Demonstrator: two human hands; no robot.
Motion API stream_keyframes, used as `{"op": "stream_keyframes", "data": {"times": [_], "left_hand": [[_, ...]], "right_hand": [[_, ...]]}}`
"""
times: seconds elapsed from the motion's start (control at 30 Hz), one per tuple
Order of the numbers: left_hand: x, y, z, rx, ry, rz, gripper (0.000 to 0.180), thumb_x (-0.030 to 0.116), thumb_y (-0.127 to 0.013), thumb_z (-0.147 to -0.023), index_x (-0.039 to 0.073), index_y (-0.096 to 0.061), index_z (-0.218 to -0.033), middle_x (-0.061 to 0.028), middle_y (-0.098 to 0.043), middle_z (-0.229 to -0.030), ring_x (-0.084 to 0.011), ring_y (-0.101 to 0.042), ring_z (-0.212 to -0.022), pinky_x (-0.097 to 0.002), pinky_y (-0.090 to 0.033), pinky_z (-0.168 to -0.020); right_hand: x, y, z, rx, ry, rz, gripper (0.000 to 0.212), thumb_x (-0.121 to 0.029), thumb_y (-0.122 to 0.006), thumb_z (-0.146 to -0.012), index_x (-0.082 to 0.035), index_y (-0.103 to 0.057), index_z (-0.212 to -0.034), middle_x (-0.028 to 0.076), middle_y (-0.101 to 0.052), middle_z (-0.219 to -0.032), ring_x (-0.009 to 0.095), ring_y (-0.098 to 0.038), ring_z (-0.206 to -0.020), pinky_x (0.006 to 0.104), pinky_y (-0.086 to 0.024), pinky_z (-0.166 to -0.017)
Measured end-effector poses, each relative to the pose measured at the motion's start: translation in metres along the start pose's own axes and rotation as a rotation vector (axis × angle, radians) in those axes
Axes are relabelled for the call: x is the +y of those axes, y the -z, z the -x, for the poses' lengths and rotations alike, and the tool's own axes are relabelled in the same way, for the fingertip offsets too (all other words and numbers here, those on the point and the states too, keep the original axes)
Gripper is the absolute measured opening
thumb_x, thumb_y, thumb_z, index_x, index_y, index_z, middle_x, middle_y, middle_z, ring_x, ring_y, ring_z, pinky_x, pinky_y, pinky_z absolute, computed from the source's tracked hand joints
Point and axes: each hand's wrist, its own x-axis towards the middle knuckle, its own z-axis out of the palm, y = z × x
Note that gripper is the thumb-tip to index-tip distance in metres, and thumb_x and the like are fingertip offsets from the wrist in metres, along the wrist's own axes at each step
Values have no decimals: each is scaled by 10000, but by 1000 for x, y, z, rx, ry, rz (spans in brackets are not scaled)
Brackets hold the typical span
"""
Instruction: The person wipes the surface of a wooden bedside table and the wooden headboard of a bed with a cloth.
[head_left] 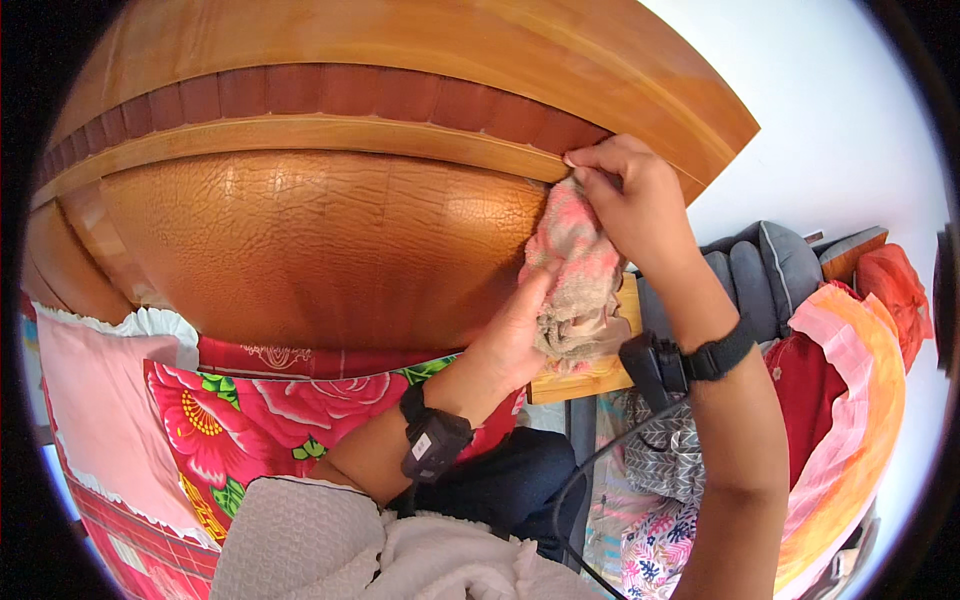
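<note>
A fuzzy pink and beige cloth (575, 265) hangs in a bunch at the right end of a wooden headboard (430, 130). Around its side wraps my left hand (515, 330), thumb on the front and the other fingers largely hidden behind. My right hand (635, 195) is closed on the cloth's upper end, thumb and forefinger pinched together against the headboard's lower rail. Left of the cloth spreads the headboard's brown leather-like padded panel (310, 250). Both wrists wear black strapped devices.
Below the headboard lie a pink pillow (110, 400) with a white frill and a red floral pillow (300, 410). A dark cable (590, 460) runs down from my right wrist. At right are grey cushions (760, 270), a pink and orange fabric (850, 420) and a red bag (893, 300).
</note>
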Motion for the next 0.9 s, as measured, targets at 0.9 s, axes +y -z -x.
{"op": "stream_keyframes", "data": {"times": [0.9], "left_hand": [[5, 15, -12, 28, 121, -173, 533, 407, -376, -929, 19, -396, -1294, -145, -545, -1197, -266, -568, -1040, -413, -443, -922]], "right_hand": [[22, 4, 20, 240, -450, -183, 131, -121, -628, -761, -17, -673, -826, 133, -618, -714, 229, -607, -668, 311, -481, -654]]}}
